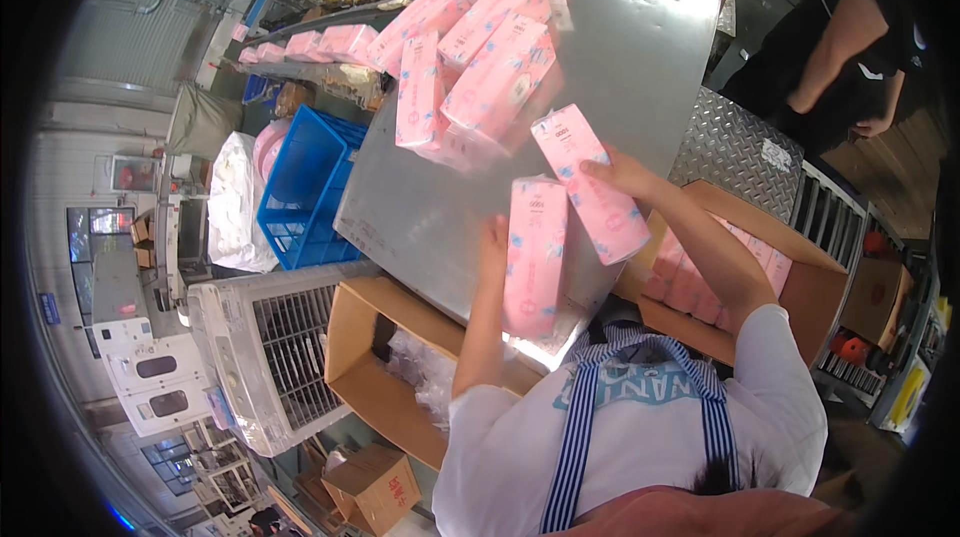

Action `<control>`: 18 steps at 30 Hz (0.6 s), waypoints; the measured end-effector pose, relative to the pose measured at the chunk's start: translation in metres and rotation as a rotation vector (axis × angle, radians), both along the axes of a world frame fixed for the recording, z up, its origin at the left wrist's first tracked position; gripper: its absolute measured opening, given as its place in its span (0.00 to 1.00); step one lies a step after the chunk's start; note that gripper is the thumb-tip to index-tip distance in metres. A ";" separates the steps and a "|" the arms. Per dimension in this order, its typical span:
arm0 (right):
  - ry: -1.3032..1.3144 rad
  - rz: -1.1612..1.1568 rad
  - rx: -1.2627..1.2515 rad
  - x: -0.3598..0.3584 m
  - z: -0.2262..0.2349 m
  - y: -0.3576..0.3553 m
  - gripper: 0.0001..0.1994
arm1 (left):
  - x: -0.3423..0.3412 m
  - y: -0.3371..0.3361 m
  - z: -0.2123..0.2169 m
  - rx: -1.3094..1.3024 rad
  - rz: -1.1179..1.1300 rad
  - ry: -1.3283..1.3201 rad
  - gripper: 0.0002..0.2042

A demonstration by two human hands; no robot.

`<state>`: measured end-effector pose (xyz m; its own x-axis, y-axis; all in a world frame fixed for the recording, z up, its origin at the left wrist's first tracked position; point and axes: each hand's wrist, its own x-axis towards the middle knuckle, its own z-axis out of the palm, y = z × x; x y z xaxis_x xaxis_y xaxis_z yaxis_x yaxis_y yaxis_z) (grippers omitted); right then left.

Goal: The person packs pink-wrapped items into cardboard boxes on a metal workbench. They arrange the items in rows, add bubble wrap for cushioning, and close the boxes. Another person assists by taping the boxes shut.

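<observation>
My left hand (pixel 492 245) presses along the left side of a pink tissue pack (pixel 535 262) with blue and white prints, at the near edge of the metal table (pixel 430 202). Its fingers are partly hidden by the pack. My right hand (pixel 622 177) grips a second pink pack (pixel 582 162), tilted to the left, its thumb on the upper face. The two packs lie side by side, close together. Beyond them, a heap of similar pink packs (pixel 500 77) in shiny film lies on the far left part of the table.
At right, an open carton (pixel 815 309) holds several pink packs. Another carton (pixel 375 377) with clear plastic film stands at left, near a blue crate (pixel 305 192). More packs (pixel 345 42) sit on a conveyor at far left. A person (pixel 835 47) stands at far right.
</observation>
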<state>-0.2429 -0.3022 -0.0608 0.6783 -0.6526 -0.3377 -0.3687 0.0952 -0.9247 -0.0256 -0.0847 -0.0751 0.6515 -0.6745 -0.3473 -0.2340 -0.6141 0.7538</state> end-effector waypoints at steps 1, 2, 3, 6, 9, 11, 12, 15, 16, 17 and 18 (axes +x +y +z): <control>-0.068 0.024 0.091 -0.002 -0.011 0.005 0.37 | -0.010 0.014 -0.004 0.159 -0.013 0.363 0.34; -0.130 0.060 0.140 -0.009 -0.015 0.014 0.38 | -0.030 0.026 0.013 0.144 -0.018 0.475 0.37; -0.202 0.100 0.189 -0.015 -0.013 0.029 0.39 | -0.049 0.038 0.032 0.126 -0.019 0.578 0.39; -0.197 0.213 0.042 -0.025 -0.008 0.075 0.42 | -0.059 0.081 0.005 -0.033 0.041 0.577 0.43; -0.325 0.161 -0.043 -0.038 0.002 0.091 0.45 | -0.072 0.062 0.052 -0.298 0.029 0.474 0.36; -0.425 0.108 0.028 -0.051 0.031 0.096 0.47 | -0.076 0.054 0.080 -0.429 0.026 0.502 0.31; -0.442 0.088 0.085 -0.061 0.056 0.095 0.48 | -0.075 0.054 0.085 -0.371 -0.122 0.443 0.30; -0.386 0.093 0.028 -0.098 0.061 0.093 0.50 | -0.087 0.046 0.078 -0.251 -0.425 0.405 0.25; -0.378 0.088 -0.003 -0.109 0.058 0.097 0.51 | -0.100 0.051 0.067 -0.277 -0.410 0.338 0.25; -0.372 0.083 -0.031 -0.121 0.055 0.100 0.51 | -0.115 0.049 0.069 -0.301 -0.402 0.270 0.25; -0.380 0.049 -0.033 -0.132 0.051 0.109 0.50 | -0.125 0.044 0.069 -0.322 -0.399 0.216 0.25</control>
<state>-0.3748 -0.1930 -0.0096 0.7818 -0.6225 -0.0350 -0.0023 0.0534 -0.9986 -0.1507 -0.0410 -0.0061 0.2606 -0.9486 -0.1798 -0.2209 -0.2399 0.9453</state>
